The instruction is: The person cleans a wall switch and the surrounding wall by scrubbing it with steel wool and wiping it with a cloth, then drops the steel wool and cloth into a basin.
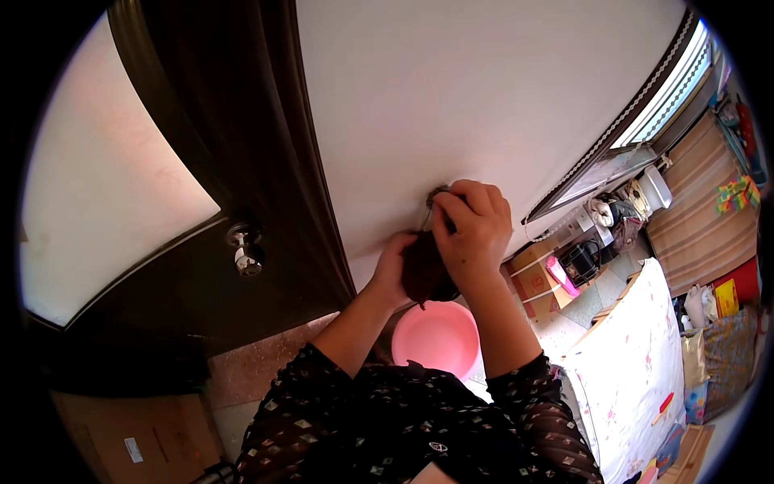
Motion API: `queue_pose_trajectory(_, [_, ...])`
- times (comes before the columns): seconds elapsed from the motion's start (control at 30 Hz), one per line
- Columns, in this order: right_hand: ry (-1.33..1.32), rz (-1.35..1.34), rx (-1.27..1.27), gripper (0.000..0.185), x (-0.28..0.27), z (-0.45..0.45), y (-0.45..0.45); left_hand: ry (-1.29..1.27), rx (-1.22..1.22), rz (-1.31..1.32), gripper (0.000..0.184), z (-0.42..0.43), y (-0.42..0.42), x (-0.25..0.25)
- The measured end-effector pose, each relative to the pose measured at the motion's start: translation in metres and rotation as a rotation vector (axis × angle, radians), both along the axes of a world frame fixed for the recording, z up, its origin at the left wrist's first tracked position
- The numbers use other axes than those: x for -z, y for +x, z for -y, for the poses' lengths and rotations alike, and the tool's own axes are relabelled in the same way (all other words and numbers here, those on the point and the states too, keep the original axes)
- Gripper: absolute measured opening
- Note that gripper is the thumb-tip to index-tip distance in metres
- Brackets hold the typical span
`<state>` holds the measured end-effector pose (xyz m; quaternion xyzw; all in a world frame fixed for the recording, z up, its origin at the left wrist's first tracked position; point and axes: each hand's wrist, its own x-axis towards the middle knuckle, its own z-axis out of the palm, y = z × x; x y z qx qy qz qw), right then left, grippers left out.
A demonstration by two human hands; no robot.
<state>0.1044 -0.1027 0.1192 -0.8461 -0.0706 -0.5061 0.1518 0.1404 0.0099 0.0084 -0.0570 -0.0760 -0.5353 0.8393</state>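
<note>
Both my hands are raised in front of a white wall [387,105]. My left hand [393,270] is wrapped round one side of a dark red, cloth-like item [421,266] that hangs between my hands. With fingers bent together, my right hand [477,230] is at the top of that item, beside a small dark object [438,194] on the wall. Something thin and light runs down from the small object toward the red item. What my right fingertips pinch is too small to make out. A pink basin [435,339] stands on the floor below.
A dark door with a metal knob [246,250] is at the left. Cardboard boxes lie at the lower left [149,436] and right [536,278]. A bed with a white flowered sheet [633,363], curtains [693,214] and a window [661,89] are at the right.
</note>
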Motion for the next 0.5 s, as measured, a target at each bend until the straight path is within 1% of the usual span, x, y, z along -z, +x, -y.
queue_pose_trajectory(0.07, [-0.028,-0.058,-0.004,0.012,-0.004,-0.002,-0.001,0.010,-0.035,0.024,0.046,-0.001,-0.002,-0.003])
queue_pose_trajectory(0.1, [-0.018,-0.067,0.050,0.012,-0.004,0.004,-0.001,0.231,-0.079,0.046,0.044,-0.002,-0.007,-0.019])
queue_pose_trajectory(0.13, [-0.019,-0.066,0.047,0.012,-0.004,0.003,-0.001,0.451,-0.125,0.067,0.042,-0.002,-0.010,-0.029])
queue_pose_trajectory(0.17, [-0.026,-0.062,0.053,0.012,-0.004,0.003,-0.001,0.448,-0.127,0.068,0.042,-0.001,-0.010,-0.028])
queue_pose_trajectory(0.2, [-0.030,-0.058,0.062,0.012,-0.004,0.003,-0.001,0.503,-0.165,0.063,0.041,0.000,-0.010,-0.026])
queue_pose_trajectory(0.23, [-0.025,-0.018,0.012,0.012,-0.002,-0.003,0.001,0.559,-0.202,0.058,0.040,0.001,-0.010,-0.024])
queue_pose_trajectory(0.37, [-0.061,-0.069,-0.019,0.013,-0.003,-0.002,-0.001,0.528,-0.188,0.042,0.040,-0.003,-0.009,-0.021])
queue_pose_trajectory(0.43, [0.010,-0.057,0.096,0.014,0.000,0.006,0.000,0.243,-0.061,0.099,0.039,-0.005,-0.009,-0.025])
queue_pose_trajectory(0.47, [0.009,-0.057,0.096,0.014,0.000,0.004,0.000,0.241,-0.061,0.099,0.039,-0.004,-0.009,-0.024])
queue_pose_trajectory(0.5, [-0.031,-0.043,0.036,0.014,-0.002,-0.004,-0.002,0.392,-0.129,0.066,0.038,-0.002,-0.009,-0.021])
